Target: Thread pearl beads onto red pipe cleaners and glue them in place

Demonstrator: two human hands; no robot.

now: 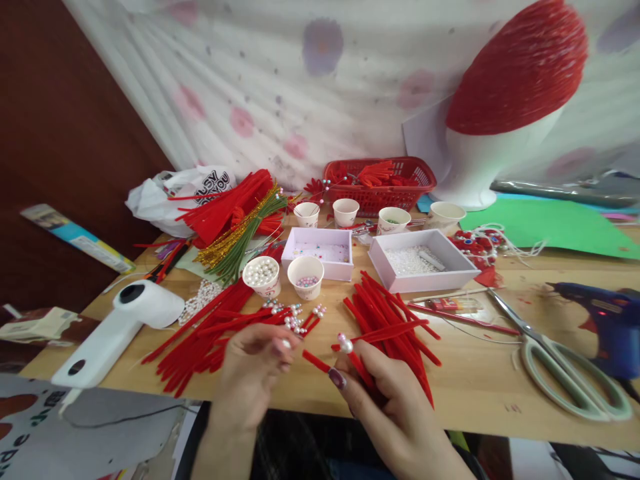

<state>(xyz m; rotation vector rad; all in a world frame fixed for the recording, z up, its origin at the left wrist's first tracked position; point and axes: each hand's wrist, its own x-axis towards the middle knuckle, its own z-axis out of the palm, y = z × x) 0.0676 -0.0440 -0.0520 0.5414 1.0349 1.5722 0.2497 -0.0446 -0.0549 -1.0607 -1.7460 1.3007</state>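
Note:
My left hand (245, 373) is closed in a pinch on a white pearl bead (286, 344), just left of my right hand. My right hand (395, 400) is closed on a bent red pipe cleaner (316, 361). One end of it points left towards my left fingers; the other stands up and carries pearl beads (345, 343). Beyond my left hand lie red pipe cleaners (200, 353), several tipped with pearl beads (295, 321). Plain red pipe cleaners (383, 333) lie in a pile behind my right hand.
Bead cups (263, 287) (306, 288) and shallow boxes (320, 267) (425, 277) stand mid-table. A red basket (380, 199) is behind them. Scissors (565, 373) and a blue glue gun (607, 327) lie right; a white handheld device (110, 340) overhangs the left edge. A head form (480, 160) stands behind.

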